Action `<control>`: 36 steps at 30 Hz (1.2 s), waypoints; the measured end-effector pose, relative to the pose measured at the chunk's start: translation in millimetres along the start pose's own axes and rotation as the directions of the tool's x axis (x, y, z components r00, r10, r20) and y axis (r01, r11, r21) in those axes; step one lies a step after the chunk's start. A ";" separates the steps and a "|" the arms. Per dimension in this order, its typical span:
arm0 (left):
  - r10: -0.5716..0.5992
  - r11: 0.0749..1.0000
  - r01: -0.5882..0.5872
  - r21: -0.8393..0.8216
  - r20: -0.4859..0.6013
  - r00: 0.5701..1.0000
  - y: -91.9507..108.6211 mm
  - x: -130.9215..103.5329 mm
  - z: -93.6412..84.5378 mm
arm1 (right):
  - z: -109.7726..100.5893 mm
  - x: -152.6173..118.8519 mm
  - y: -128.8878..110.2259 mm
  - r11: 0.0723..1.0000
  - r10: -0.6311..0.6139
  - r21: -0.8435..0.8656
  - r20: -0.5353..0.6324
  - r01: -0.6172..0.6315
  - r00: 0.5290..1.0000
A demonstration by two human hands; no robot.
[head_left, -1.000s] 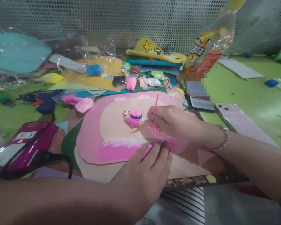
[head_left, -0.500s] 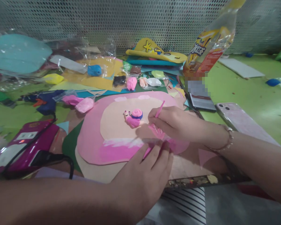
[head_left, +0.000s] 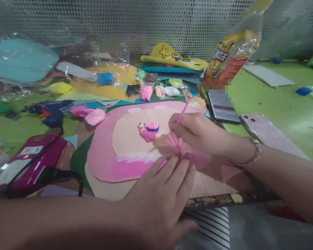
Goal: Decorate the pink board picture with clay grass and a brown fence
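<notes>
A pink paper piece (head_left: 101, 142) with a cream oval centre (head_left: 127, 139) lies in front of me, a bright pink band along its lower part. On the cream area sits a small clay snail (head_left: 148, 132) with a pink and blue shell. My right hand (head_left: 195, 132) pinches a thin pink stick (head_left: 183, 111), its lower end over a pink fan-shaped piece (head_left: 177, 144). My left hand (head_left: 164, 194) lies palm down with its fingers spread over the paper's lower edge, just below the fan shape. Something pink shows beside its fingers, too hidden to name.
Bagged clay lumps (head_left: 146, 93) and paper scraps lie behind the pink paper. A bottle (head_left: 229, 52), a dark phone (head_left: 224, 107) and a pink phone (head_left: 271, 133) are at the right. A magenta device (head_left: 33, 159) with a black cord sits at the left.
My right hand and the stick have shifted slightly right and up, showing more of the fan shape. My left hand has moved a little, and its thumb now shows.
</notes>
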State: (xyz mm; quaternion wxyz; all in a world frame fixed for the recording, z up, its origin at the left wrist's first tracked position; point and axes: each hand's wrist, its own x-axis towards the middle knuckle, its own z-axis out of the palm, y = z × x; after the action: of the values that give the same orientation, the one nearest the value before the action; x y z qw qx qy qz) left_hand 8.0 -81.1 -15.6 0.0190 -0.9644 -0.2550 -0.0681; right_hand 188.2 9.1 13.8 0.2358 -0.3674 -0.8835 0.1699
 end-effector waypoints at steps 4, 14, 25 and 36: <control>-0.093 0.995 0.093 -0.032 -0.002 0.996 -7.8 4.2 -4.3 | -1.3 0.5 3.6 0.999 0.040 -0.012 -0.035 -0.040 0.999; -0.156 0.986 0.160 -0.045 0.075 0.985 -15.8 10.2 -6.0 | -0.6 0.1 1.0 0.998 0.066 0.011 0.032 -0.067 0.997; -0.066 0.988 0.079 0.134 -0.094 0.993 -4.7 2.9 -0.5 | -2.0 0.5 -3.3 0.997 0.056 0.054 0.096 -0.061 0.994; -0.055 0.988 0.059 0.143 -0.029 0.998 -4.1 4.8 -0.3 | -1.8 1.2 -5.5 0.997 0.070 0.026 0.147 -0.075 0.987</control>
State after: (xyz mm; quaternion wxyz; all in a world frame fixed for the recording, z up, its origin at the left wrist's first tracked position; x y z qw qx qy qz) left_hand 10.0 -75.3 -14.6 0.0895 -0.9519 -0.2865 -0.0621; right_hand 185.4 6.5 18.3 0.1701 -0.3821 -0.8816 0.2186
